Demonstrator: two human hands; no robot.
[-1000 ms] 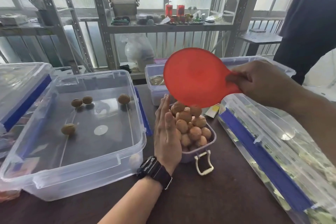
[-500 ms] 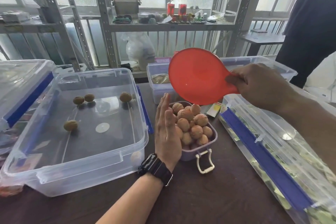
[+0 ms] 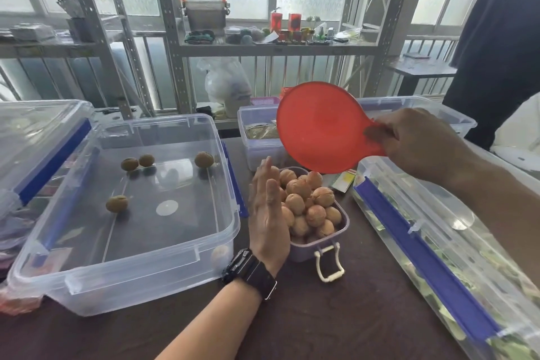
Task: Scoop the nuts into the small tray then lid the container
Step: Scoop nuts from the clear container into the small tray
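— Now, in the head view: what is the right hand (image 3: 420,146) doing at centre right of the frame?

— It is pinching the handle of the red scoop (image 3: 318,126), tilting it above the small tray (image 3: 336,242), seemingly having tipped its load.

— And the left hand (image 3: 267,213)?

— It is standing flat and open, fingers together, against the tray's left side, grasping nothing; likely it is acting as a wall to keep the heaped nuts (image 3: 306,202) from rolling off.

— Where are the remaining nuts lying?

— Four loose nuts (image 3: 117,203) are sitting in the clear container (image 3: 131,260) at left of the frame, well apart from each other. Its lid is not yet on; which nearby lid belongs to it is unclear.
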